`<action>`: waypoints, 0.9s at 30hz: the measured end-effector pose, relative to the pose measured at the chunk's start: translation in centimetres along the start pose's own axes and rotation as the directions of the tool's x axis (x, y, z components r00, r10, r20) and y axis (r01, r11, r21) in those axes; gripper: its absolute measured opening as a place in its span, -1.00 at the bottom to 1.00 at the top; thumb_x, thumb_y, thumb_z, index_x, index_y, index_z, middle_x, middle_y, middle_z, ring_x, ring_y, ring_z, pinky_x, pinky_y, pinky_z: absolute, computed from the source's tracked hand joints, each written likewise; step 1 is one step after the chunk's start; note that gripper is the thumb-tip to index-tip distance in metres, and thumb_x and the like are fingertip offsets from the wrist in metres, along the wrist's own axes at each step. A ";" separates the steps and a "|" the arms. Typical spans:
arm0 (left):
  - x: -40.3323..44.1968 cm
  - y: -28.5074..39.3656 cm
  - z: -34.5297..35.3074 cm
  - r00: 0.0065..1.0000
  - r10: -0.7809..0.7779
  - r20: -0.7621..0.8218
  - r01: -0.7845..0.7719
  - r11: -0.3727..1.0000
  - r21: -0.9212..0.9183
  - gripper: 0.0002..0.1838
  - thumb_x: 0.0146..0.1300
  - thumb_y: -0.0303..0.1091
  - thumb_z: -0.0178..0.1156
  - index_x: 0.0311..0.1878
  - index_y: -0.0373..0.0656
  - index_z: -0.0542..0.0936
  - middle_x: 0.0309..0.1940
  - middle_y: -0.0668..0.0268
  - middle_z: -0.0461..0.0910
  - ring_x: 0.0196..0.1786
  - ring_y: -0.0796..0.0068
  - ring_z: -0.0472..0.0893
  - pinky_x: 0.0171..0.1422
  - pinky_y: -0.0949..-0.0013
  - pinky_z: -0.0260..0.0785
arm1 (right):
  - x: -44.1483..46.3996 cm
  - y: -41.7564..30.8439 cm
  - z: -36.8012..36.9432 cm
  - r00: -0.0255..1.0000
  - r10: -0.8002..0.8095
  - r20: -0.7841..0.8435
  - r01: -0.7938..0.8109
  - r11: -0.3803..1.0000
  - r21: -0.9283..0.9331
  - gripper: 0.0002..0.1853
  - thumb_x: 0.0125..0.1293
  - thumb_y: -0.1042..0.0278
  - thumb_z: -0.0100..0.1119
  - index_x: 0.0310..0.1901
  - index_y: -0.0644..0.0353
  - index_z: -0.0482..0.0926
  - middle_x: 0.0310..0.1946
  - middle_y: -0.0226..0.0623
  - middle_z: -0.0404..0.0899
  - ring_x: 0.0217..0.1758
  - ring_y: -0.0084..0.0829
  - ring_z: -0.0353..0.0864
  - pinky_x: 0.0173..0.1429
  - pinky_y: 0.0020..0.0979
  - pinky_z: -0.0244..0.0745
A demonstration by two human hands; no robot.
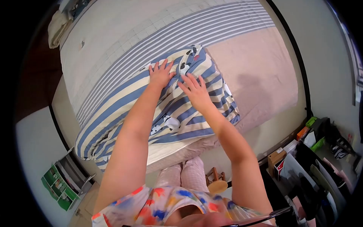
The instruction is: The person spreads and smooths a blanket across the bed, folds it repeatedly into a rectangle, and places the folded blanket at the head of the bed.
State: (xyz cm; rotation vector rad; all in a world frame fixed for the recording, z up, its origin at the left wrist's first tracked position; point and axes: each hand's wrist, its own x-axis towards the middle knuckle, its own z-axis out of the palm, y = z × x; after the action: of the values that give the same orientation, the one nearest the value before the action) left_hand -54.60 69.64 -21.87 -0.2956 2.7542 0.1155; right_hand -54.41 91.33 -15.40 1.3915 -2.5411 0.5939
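Left hand (161,75) palm-down on striped bedding (179,108), right hand (196,92) alongside (fingers spread)

Blue-and-cream striped quilt (179,108), its black-white motifs (172,123) perhaps animals

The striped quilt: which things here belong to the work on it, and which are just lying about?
Part of the job:
- quilt
- left hand, spread on it
- right hand, on or just over it
- bed, underneath

Apparently just about:
- stool
- brown box
- green shelves
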 end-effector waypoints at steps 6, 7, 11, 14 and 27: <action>0.3 0.1 -0.3 0.998 -0.023 0.055 0.021 0.999 0.026 -0.36 0.34 0.21 -0.11 0.45 0.44 0.08 0.50 0.48 0.01 0.48 0.06 0.08 0.45 -0.29 -0.20 | -4.3 6.1 4.1 0.960 0.059 0.275 -0.060 0.998 -0.006 -0.80 0.09 0.41 0.03 -0.21 0.06 0.53 -0.11 -0.38 0.47 -0.01 -0.34 0.46 0.06 -0.25 0.35; 0.4 0.1 -0.1 0.999 -0.021 0.038 0.020 1.000 0.010 -0.37 0.33 0.22 -0.10 0.45 0.42 0.11 0.49 0.47 0.03 0.48 0.05 0.09 0.46 -0.29 -0.21 | -7.5 7.3 4.8 0.932 0.074 0.354 -0.054 0.996 -0.066 -0.80 0.09 0.39 0.04 -0.22 0.06 0.54 -0.12 -0.39 0.47 -0.03 -0.35 0.47 0.04 -0.25 0.37; 1.0 -0.4 0.3 1.000 -0.009 -0.015 0.009 0.999 -0.034 -0.38 0.31 0.23 -0.09 0.42 0.37 0.20 0.47 0.46 0.08 0.47 0.06 0.10 0.46 -0.28 -0.22 | -14.4 8.1 6.0 0.731 0.209 0.650 -0.166 0.978 -0.128 -0.79 0.13 0.38 0.02 -0.19 0.06 0.56 -0.12 -0.36 0.49 -0.01 -0.33 0.48 -0.04 -0.24 0.43; 1.3 -0.7 -0.4 0.995 0.003 -0.096 -0.005 1.000 -0.017 -0.41 0.32 0.15 -0.03 0.40 0.35 0.23 0.45 0.42 0.14 0.47 0.07 0.11 0.46 -0.26 -0.16 | -13.9 6.7 7.0 0.796 0.254 0.549 -0.213 0.967 -0.139 -0.79 0.08 0.43 0.04 -0.22 0.07 0.54 -0.14 -0.33 0.50 -0.01 -0.28 0.48 -0.04 -0.24 0.43; -8.8 -0.7 -0.7 0.971 0.005 -0.237 -0.040 0.989 -0.143 -0.06 -0.11 0.06 0.43 0.40 0.32 0.23 0.44 0.30 0.08 0.49 0.12 0.03 0.47 -0.25 -0.21 | 0.2 4.9 3.6 0.962 -0.173 0.213 0.161 0.984 0.075 -0.73 0.12 0.42 0.00 -0.11 0.09 0.52 -0.06 -0.35 0.49 0.08 -0.34 0.45 0.20 -0.13 0.22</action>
State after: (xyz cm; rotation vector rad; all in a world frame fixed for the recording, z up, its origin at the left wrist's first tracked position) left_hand -46.67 70.59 -17.98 -0.3365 2.9921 0.3087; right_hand -58.55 92.03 -19.81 1.7604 -2.5497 0.5126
